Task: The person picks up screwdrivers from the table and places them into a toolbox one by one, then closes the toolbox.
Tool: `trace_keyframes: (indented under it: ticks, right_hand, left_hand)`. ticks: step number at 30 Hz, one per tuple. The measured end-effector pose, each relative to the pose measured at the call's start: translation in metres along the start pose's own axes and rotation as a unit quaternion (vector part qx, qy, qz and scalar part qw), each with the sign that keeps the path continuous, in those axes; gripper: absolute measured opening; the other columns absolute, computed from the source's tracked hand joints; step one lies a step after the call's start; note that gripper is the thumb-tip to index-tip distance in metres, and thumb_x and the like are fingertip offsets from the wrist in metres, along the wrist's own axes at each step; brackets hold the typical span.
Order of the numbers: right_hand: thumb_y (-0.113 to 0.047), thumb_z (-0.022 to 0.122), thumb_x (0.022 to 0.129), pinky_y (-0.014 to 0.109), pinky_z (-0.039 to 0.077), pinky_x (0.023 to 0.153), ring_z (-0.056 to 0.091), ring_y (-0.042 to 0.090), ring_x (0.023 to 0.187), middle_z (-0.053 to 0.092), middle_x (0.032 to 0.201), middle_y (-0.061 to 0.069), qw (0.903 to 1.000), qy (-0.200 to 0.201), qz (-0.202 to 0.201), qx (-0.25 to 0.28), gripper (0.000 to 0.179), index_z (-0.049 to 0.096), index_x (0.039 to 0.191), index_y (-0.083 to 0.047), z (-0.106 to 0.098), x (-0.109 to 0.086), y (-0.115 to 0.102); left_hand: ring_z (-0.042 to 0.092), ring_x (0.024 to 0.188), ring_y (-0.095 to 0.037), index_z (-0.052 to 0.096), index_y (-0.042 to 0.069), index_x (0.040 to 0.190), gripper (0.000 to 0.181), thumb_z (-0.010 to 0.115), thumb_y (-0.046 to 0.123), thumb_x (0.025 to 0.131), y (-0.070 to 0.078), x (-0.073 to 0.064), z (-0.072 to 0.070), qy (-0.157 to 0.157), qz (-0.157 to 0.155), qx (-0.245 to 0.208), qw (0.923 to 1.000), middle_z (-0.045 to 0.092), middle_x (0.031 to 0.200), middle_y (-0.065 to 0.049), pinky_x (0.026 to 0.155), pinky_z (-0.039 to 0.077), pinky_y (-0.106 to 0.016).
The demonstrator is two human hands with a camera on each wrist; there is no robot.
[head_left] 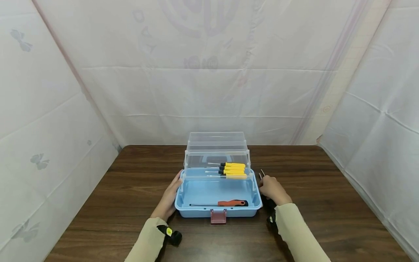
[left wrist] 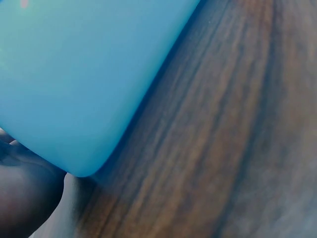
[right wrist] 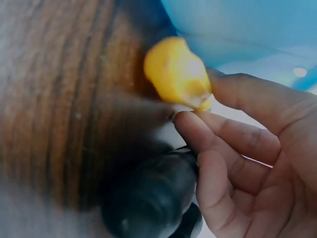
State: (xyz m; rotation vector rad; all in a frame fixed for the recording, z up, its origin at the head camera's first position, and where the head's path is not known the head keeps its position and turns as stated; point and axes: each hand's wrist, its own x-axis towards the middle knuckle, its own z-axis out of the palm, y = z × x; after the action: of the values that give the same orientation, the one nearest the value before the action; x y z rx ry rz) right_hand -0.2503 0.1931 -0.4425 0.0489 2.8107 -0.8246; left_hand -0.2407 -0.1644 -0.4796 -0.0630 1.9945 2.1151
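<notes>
A light blue toolbox stands on the table with its clear lid raised. My left hand rests along its left side; in the left wrist view a finger touches the wall near a corner. Beside the right side, my right hand pinches a yellow-handled screwdriver by the handle. Two thin metal shafts stick out past that hand in the head view. Dark rounded handles lie under the fingers, blurred. An orange and black screwdriver lies inside the box along the front.
Several yellow and black screwdrivers lie side by side in the clear upper tray. A pink latch hangs at the front. The dark wooden table reaches to white sheeting at the back and sides.
</notes>
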Motion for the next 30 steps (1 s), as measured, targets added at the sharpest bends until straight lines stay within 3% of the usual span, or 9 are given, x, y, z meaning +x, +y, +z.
trace_keyframes:
  ticks: [8, 21, 30]
  right_hand:
    - [-0.007, 0.062, 0.084, 0.027, 0.043, 0.049, 0.054, 0.017, 0.058, 0.059, 0.066, 0.006, 0.9997, 0.017, 0.002, -0.015, 0.012, 0.069, 0.083, 0.002, 0.004, 0.002, 0.001]
    - [-0.008, 0.064, 0.082, 0.031, 0.056, 0.056, 0.061, 0.015, 0.061, 0.069, 0.076, 0.009, 0.9993, -0.001, -0.019, 0.033, 0.017, 0.073, 0.088, 0.005, -0.003, 0.000, 0.007]
    - [-0.016, 0.070, 0.082, 0.028, 0.054, 0.055, 0.058, 0.013, 0.060, 0.065, 0.071, 0.005, 0.9973, -0.002, -0.009, 0.073, 0.021, 0.074, 0.087, 0.003, -0.009, -0.002, 0.014]
  left_hand:
    - [0.006, 0.150, -0.032, 0.012, 0.028, 0.155, 0.053, 0.030, 0.033, 0.105, -0.001, -0.001, -0.001, 0.002, -0.002, -0.002, 1.0000, 0.006, 0.163, -0.006, 0.118, 0.012, -0.055]
    - [0.005, 0.150, -0.032, 0.012, 0.029, 0.155, 0.054, 0.030, 0.033, 0.105, -0.002, -0.001, 0.000, -0.003, -0.002, -0.004, 1.0000, 0.005, 0.163, -0.005, 0.118, 0.011, -0.055]
    - [0.004, 0.150, -0.033, 0.011, 0.028, 0.156, 0.054, 0.029, 0.034, 0.105, -0.002, -0.002, -0.001, -0.006, 0.000, -0.009, 0.9999, 0.005, 0.163, -0.006, 0.118, 0.010, -0.056]
